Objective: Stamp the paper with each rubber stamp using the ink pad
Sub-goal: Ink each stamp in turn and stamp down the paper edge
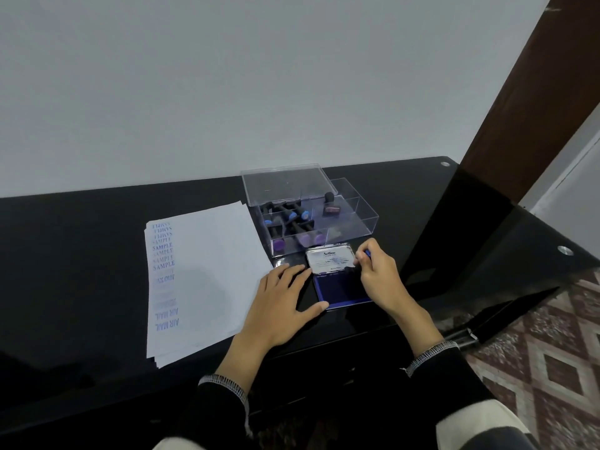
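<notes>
Far left on the black counter (81,254) lies the paper (207,274), blue prints down its left edge. The left hand (282,303) rests flat, fingers spread, beside the open ink pad (341,292). Behind sits the clear box (324,222) of stamps. The right hand (380,277) pinches a stamp (367,254) over the pad.

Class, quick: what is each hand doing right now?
Left hand: open, flat on the table.
Right hand: holding a stamp over the ink pad.
</notes>
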`<state>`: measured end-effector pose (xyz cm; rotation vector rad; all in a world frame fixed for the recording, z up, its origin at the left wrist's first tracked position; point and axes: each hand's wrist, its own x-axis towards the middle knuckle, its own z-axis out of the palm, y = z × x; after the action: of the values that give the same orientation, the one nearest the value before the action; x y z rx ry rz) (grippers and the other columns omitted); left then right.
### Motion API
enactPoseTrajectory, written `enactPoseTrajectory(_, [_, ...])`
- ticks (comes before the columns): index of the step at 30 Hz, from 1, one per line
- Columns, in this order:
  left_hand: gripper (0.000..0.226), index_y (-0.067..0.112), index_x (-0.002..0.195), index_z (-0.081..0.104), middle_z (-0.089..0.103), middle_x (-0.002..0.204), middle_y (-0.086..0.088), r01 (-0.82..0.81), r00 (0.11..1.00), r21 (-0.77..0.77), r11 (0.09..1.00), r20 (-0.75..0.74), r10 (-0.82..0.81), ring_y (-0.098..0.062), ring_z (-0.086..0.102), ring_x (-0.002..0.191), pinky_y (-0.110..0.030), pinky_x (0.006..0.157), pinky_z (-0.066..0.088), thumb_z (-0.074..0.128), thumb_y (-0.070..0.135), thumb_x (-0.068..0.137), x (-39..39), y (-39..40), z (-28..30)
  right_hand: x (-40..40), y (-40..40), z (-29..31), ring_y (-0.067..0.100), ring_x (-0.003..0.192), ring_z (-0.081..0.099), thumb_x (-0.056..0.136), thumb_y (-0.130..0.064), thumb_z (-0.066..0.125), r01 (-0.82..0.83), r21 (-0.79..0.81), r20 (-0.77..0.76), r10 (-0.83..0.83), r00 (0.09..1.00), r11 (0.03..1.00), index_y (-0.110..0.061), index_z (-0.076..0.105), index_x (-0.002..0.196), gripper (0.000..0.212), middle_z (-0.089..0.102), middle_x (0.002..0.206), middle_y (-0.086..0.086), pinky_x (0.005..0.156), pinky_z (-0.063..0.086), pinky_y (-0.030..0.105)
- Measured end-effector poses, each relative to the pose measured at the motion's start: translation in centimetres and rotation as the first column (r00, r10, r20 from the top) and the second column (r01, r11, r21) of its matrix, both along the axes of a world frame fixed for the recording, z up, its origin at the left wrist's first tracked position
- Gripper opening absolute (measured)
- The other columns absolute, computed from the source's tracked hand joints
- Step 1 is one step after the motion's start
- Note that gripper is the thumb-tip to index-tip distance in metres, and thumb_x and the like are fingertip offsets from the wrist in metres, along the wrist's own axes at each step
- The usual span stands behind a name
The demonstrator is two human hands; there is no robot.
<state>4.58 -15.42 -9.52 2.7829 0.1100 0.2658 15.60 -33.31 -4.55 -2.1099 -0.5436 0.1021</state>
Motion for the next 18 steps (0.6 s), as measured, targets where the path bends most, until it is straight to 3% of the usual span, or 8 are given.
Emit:
enactPoseTrajectory(10, [0.086,0.033,0.151,0.020,0.021,0.156,0.014,-0.012,1.000,-0.011,1.000,-0.024,0.012,-0.011,0.007,0.143,-0.033,0.118,0.009,0.031,0.081,0.081,-0.2,-0.1,0.2,-0.4,0.8,0.1,0.015,0.066,0.046,0.100,-0.017,0.039,-0.044,-0.071,0.060,0.048,0.997,0.997,-0.017,0.045,0.091,0.011,0.056,0.079,0.006,0.058,0.037,0.028])
enactPoseTrajectory(15, [0.086,0.031,0.151,0.021,0.022,0.155,0.013,-0.010,1.000,-0.008,1.000,-0.018,0.010,-0.011,0.007,0.143,-0.032,0.118,0.010,0.030,0.081,0.082,-0.3,-0.2,0.3,-0.4,1.0,-0.3,0.025,0.071,0.052,0.100,-0.016,0.039,-0.038,-0.103,0.060,0.045,0.997,0.994,-0.016,0.044,0.091,0.011,0.057,0.081,0.008,0.059,0.040,0.033])
enactPoseTrajectory(18, [0.080,0.030,0.149,0.028,0.028,0.152,0.013,-0.001,1.000,-0.082,0.997,0.007,0.001,-0.009,0.012,0.142,-0.032,0.118,0.014,0.032,0.077,0.084,-0.3,-0.3,0.6,-0.6,1.4,-0.4,0.025,0.068,0.052,0.100,-0.016,0.039,-0.032,-0.122,0.081,0.042,0.996,0.992,-0.016,0.042,0.089,0.011,0.056,0.081,0.009,0.057,0.042,0.039])
